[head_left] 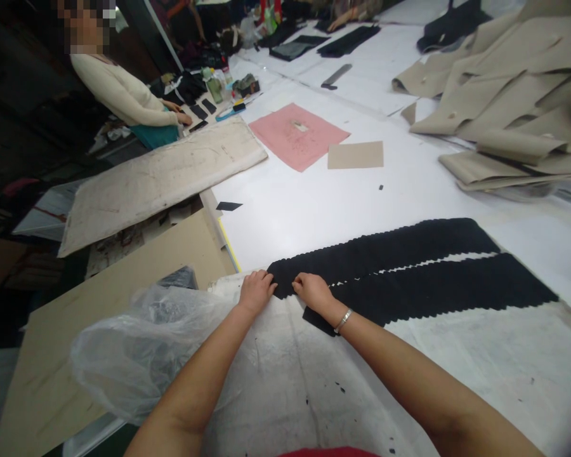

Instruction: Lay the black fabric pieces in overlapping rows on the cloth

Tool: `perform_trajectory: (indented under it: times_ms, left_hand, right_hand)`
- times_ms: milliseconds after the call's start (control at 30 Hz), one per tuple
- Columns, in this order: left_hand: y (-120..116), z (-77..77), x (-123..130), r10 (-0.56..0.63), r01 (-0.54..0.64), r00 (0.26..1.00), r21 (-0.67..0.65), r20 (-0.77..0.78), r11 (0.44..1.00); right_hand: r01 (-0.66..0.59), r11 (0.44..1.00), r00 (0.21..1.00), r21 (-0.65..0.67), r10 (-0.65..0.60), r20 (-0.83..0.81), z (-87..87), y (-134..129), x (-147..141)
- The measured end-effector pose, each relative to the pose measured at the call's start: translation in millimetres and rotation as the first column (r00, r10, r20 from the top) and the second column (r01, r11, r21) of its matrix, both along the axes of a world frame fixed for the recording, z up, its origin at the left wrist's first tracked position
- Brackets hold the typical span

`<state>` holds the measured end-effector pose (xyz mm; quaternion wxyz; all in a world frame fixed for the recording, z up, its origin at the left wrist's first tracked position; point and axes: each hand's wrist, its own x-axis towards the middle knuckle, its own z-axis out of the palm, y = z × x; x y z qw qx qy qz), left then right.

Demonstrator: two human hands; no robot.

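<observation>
Two long rows of black, cloth-like pieces lie side by side on the table, a far row (385,246) and a near row (438,289). Their long edges are finely jagged, and a narrow light gap runs between them. At the left end of the far row, my left hand (257,293) has its fingers curled closed on the corner of the end piece. My right hand (315,293), wearing a metal band at the wrist, pinches the same end's near edge. Its forearm passes over the near row's left end. The fingertips partly hide what they grip.
Clear plastic (118,349) lies crumpled left of my left arm, over a tan board (171,254). Farther off are a pale padded board (171,178), a pink cloth (295,143), a beige rectangle (355,155) and heaped beige sheets (514,95). A person (118,92) works at the left.
</observation>
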<state>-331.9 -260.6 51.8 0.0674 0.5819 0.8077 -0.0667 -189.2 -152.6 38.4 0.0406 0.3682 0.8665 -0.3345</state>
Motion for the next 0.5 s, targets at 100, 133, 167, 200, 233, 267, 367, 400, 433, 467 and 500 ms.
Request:
perform_trajectory:
  times_ms: [100,133,167,200,233,267,367,400,433,467,500]
  left_hand:
    - [6,0.9,-2,0.023,-0.023,1.0,-0.025,-0.001,0.999]
    - [9,1.0,-3,0.041,-0.041,0.999,-0.038,0.006,0.998]
    - [13,0.9,-4,0.069,-0.069,0.997,-0.048,0.014,0.996]
    - [17,0.7,-5,0.105,-0.103,0.994,-0.052,0.023,0.993]
    - [22,0.3,-7,0.144,-0.142,0.989,-0.046,0.033,0.989]
    - [27,-0.4,-8,0.185,-0.184,0.982,-0.027,0.045,0.983]
    - [41,-3.5,-16,0.295,-0.301,0.95,0.05,0.106,0.952]
    - [45,-4.9,-19,0.32,-0.33,0.937,0.056,0.138,0.942]
    - [49,-6.2,-22,0.342,-0.354,0.924,0.042,0.172,0.934]
    - [52,-7.6,-25,0.358,-0.368,0.91,0.012,0.207,0.93]
    - [55,-8.8,-29,0.369,-0.375,0.898,-0.025,0.24,0.927]
  right_hand:
    - [0.041,0.998,0.992,0.038,-0.045,0.114,0.5,-12,-3]
    - [0.047,0.997,0.989,0.055,-0.055,0.137,0.9,-15,-4]
    - [0.049,0.996,0.987,0.073,-0.059,0.147,1.3,-18,-5]
    - [0.049,0.995,0.987,0.088,-0.062,0.151,1.6,-20,-6]
    - [0.048,0.994,0.987,0.101,-0.063,0.149,1.7,-21,-7]
    - [0.045,0.993,0.987,0.111,-0.061,0.147,1.7,-21,-7]
    - [0.04,0.992,0.985,0.122,-0.059,0.159,1.4,-21,-10]
    - [0.035,0.992,0.984,0.121,-0.055,0.167,1.6,-21,-10]
    - [0.029,0.992,0.983,0.123,-0.051,0.175,2.0,-21,-11]
    - [0.026,0.991,0.982,0.131,-0.049,0.181,2.7,-22,-11]
    - [0.02,0.989,0.982,0.144,-0.046,0.181,3.6,-23,-12]
